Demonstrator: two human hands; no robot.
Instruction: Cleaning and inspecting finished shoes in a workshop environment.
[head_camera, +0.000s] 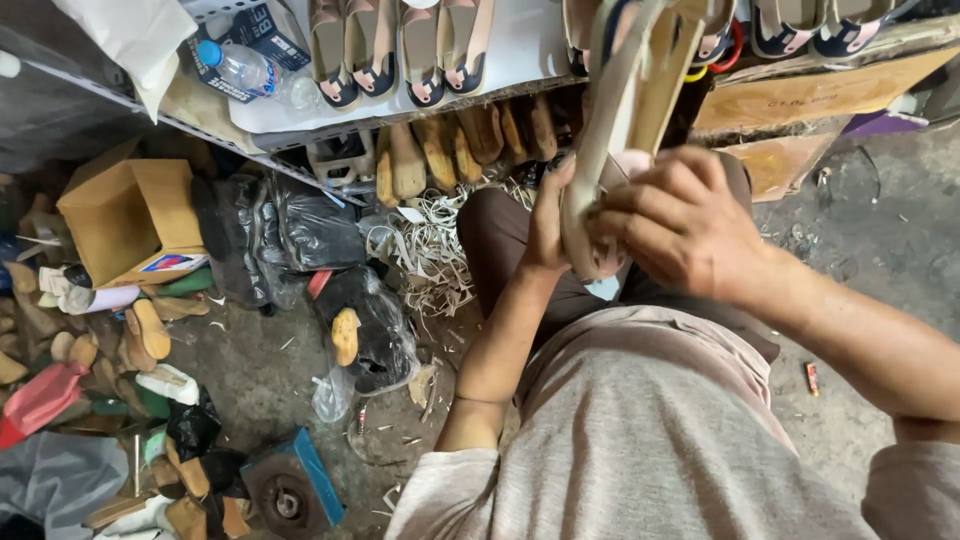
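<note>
Fingers (660, 215) of my right hand (685, 225) are curling tight around the lower end of a pale tan sandal sole (625, 110), and my left hand (548, 225) is clasping that same sole from the other side, thumb and palm pressing against its edge. I am holding the sole upright and tilted slightly, its upper end rising in front of the white shelf (510, 50). On that shelf, to the left of the sole, finished sandals (395, 50) with tan footbeds and dark straps are lying in a row, and further left a clear plastic water bottle (235, 65) is resting beside a dark printed box. Under the shelf, just left of the sole, a line of bare wooden-coloured soles (450, 145) is standing on edge, with a heap of pale trimmings (430, 245) spilling below them. Well to the left of the sole an open cardboard box (130, 215) is sitting on the concrete floor (260, 370), with black plastic bags (285, 235) between the box and the trimmings. Down by my left elbow, a blue-framed machine with a rusty round disc (290, 495) is sitting on the floor among loose sole pieces.
</note>
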